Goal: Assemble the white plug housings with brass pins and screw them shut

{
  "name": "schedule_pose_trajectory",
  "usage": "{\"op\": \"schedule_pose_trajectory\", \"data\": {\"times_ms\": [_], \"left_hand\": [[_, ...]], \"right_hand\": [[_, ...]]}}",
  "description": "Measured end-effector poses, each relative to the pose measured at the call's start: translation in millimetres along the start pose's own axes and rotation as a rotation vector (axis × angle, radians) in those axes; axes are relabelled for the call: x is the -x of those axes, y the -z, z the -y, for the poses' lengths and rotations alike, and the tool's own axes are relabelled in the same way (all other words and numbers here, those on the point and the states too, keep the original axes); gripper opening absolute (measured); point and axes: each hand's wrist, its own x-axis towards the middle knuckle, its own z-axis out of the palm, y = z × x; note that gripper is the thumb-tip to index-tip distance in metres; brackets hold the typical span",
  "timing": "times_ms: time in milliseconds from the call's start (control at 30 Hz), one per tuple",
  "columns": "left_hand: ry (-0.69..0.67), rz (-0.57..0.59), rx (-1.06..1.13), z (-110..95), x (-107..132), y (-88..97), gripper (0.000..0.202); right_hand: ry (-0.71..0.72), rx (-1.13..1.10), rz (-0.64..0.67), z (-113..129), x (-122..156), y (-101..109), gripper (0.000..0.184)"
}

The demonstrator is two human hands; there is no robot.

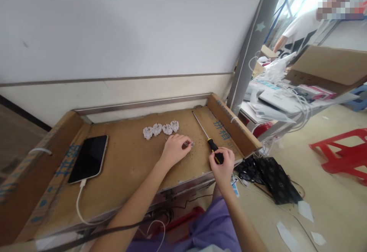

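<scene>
Head view looking down: most of the frame is taken up by a plain white wall (129, 22), and right under it a bench (129, 168) lined with brown cardboard is set, with cardboard flaps (232, 126) folded up along its sides. Off to the right a second bench (286, 103) is piled with white cables and boxes, and another person (301, 26) in a white top is seen behind it. A red stool (344, 152) is parked on the floor further right, and some black fans (269, 175) are laid on the floor just beside the bench's right corner. On the left of the bench a dark phone (88, 158) is laid face up, with a white cable (78, 202) plugged into its near end and hung over the front edge. The right hand (222, 165) is seen at the front right of the bench, its grip wrapped tight around the black-and-yellow handle of a screwdriver (210, 145), whose long shaft is laid flat on the cardboard and pointed at the back right corner. The left hand (174, 149) is rested mid-bench, just left of the screwdriver, grip curled in and pinched on a small metal part (189, 143), too tiny to be made out properly. Four white plugs (161, 129) are lined up in a row just behind that hand, not touched by it.
</scene>
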Motion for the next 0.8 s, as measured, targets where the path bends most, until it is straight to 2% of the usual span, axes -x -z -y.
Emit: {"op": "schedule_pose_trajectory", "data": {"times_ms": [467,800], "left_hand": [[-0.052,0.006,-0.007,1.9,-1.8,2.4,0.005],[0.002,0.047,-0.035,-0.7,-3.5,3.8,0.005]], "right_hand": [[0.003,-0.014,0.003,0.3,-0.3,0.8,0.004],[-0.006,-0.010,0.003,0.3,0.0,1.0,0.004]]}}
